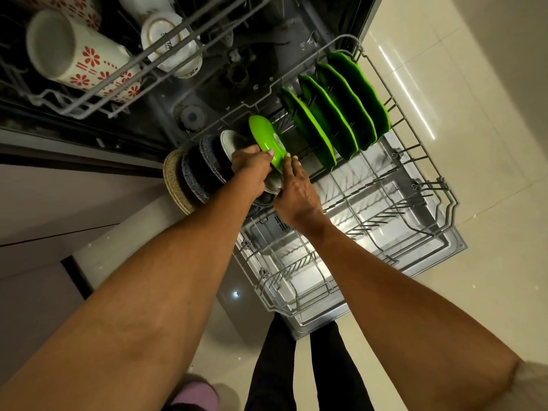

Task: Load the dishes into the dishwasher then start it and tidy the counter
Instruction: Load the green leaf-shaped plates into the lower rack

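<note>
Over the lower rack [427, 161], my left grip [252, 169] pinched the small green plate [267, 140] on edge. My right grip [296, 185], fingers nearly straight, steadied its near rim, the empty slot just right of it.

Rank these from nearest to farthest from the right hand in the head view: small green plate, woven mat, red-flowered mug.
1. small green plate, touched by the right hand.
2. woven mat, left end of the lower rack's dish row.
3. red-flowered mug, upper rack, far left.

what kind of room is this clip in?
Most likely a home kitchen: an open dishwasher with its lower rack pulled out over a tiled floor, green plates slotted in it, and floral mugs in the upper rack.
</note>
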A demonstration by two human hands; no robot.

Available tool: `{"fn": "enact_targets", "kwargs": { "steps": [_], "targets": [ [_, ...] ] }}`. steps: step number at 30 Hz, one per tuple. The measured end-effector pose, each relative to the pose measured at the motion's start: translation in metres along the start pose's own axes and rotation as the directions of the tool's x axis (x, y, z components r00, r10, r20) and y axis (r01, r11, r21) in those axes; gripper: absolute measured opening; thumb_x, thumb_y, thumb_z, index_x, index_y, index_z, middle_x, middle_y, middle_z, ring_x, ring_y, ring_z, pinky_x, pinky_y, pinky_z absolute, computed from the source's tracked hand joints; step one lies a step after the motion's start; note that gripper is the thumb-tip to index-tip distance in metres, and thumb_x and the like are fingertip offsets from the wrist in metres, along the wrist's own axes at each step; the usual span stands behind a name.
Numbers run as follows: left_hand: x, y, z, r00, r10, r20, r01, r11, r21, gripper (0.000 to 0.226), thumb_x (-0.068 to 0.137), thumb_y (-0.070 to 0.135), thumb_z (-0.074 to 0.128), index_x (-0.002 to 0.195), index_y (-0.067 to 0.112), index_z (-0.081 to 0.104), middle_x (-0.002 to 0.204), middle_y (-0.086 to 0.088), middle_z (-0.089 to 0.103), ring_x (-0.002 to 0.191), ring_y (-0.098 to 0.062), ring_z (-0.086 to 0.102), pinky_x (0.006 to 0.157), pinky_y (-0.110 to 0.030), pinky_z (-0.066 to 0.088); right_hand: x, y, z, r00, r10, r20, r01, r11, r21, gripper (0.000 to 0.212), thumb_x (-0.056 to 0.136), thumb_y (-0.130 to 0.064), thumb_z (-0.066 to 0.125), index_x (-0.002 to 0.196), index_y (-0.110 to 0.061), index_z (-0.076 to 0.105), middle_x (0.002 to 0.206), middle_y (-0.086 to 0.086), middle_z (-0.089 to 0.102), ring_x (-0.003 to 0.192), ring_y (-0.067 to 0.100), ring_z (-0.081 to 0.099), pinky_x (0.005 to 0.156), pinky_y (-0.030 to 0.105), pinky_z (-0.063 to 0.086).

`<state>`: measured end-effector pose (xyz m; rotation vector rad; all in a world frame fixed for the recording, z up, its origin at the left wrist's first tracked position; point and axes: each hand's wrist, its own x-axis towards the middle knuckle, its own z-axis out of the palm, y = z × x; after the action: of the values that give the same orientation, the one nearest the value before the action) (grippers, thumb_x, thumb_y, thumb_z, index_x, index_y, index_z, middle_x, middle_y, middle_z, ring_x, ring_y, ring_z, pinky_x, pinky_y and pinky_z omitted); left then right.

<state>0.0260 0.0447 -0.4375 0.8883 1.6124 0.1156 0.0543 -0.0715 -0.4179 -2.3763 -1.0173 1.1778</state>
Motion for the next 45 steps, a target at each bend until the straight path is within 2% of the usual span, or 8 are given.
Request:
{"fn": "enact_targets", "kwargs": {
  "steps": [8,11,25,29,35,38,41,45],
  "targets": [
    [-0.014,0.013,0.006,0.997,0.022,0.074,-0.011,0.991,-0.134,0.038,0.095,-0.011,0.053,0.133,-0.007,0.055,0.122,-0.027,0.063,0.105,-0.034,0.066,0.079,-0.028,0.055,-0.005,-0.004,-0.002,0.998,-0.049,-0.030,0.049,0.999,0.000,0.092,0.088,-0.002,0.056,0.160,-0.006,-0.002,0.167,0.019,0.003,0.156,0.028,0.004,0.126,0.039,0.016],
    [-0.007,0.012,0.013,0.998,0.043,0.050,-0.039,0.996,-0.078,0.037,0.093,-0.007,0.060,0.130,-0.004,0.059,0.116,-0.022,0.068,0.093,-0.027,0.068,0.076,-0.030,0.059,-0.004,-0.002,-0.004,0.996,-0.075,-0.041,0.075,0.997,-0.019,0.093,0.089,-0.004,0.058,0.160,-0.006,-0.002,0.167,0.019,0.002,0.156,0.028,0.003,0.126,0.040,0.017],
    [0.017,0.004,0.012,0.997,0.073,-0.038,-0.069,0.993,0.091,0.056,0.075,0.016,0.085,0.123,-0.002,0.063,0.116,-0.020,0.070,0.102,-0.034,0.070,0.087,-0.047,0.059,-0.001,0.004,-0.012,0.997,-0.078,-0.001,0.078,0.991,-0.106,0.111,0.082,-0.010,0.069,0.159,-0.005,-0.010,0.167,0.019,-0.009,0.156,0.028,-0.004,0.127,0.038,0.011],
    [-0.013,0.006,0.003,0.982,0.181,-0.051,-0.163,0.954,0.250,0.052,0.087,0.019,0.076,0.134,0.002,0.058,0.129,-0.013,0.065,0.116,-0.025,0.064,0.087,-0.025,0.050,-0.004,0.000,-0.016,0.997,-0.083,0.004,0.082,0.984,-0.160,0.110,0.083,-0.016,0.068,0.158,-0.004,-0.011,0.167,0.018,-0.011,0.155,0.027,-0.008,0.127,0.037,0.007],
    [-0.020,-0.001,-0.012,0.975,0.209,-0.069,-0.176,0.927,0.331,0.038,0.086,0.024,0.077,0.119,0.007,0.069,0.113,-0.007,0.072,0.099,-0.017,0.067,0.059,-0.012,0.045,-0.015,-0.011,-0.017,0.996,-0.078,0.033,0.083,0.972,-0.218,0.107,0.087,-0.022,0.067,0.158,-0.006,-0.012,0.167,0.016,-0.012,0.155,0.025,-0.008,0.127,0.036,0.006],
    [-0.030,0.002,-0.019,0.972,0.227,-0.070,-0.187,0.912,0.365,0.048,0.086,0.023,0.076,0.129,0.006,0.062,0.123,-0.011,0.067,0.110,-0.023,0.066,0.077,-0.021,0.052,-0.025,-0.018,-0.017,0.996,-0.082,0.021,0.085,0.964,-0.251,0.105,0.090,-0.027,0.066,0.158,-0.008,-0.012,0.167,0.014,-0.011,0.155,0.024,-0.007,0.127,0.037,0.008],
    [-0.048,0.003,-0.027,0.954,0.299,0.019,-0.274,0.845,0.460,0.044,0.089,0.016,0.071,0.129,0.000,0.060,0.129,-0.018,0.064,0.120,-0.029,0.062,0.097,-0.028,0.050,-0.037,-0.022,-0.015,0.995,-0.098,0.026,0.101,0.948,-0.301,0.104,0.091,-0.034,0.063,0.159,-0.007,-0.011,0.166,0.014,-0.013,0.155,0.025,-0.009,0.127,0.039,0.007],
    [-0.088,-0.001,-0.053,0.872,0.456,0.179,-0.451,0.607,0.654,0.053,0.094,0.008,0.058,0.146,0.009,0.046,0.138,-0.021,0.055,0.125,-0.033,0.055,0.094,-0.023,0.042,-0.057,-0.029,-0.018,0.984,-0.164,0.069,0.177,0.883,-0.435,0.099,0.090,-0.037,0.052,0.158,-0.005,-0.011,0.167,0.016,-0.013,0.155,0.025,-0.011,0.127,0.040,0.005]
  ]
}}
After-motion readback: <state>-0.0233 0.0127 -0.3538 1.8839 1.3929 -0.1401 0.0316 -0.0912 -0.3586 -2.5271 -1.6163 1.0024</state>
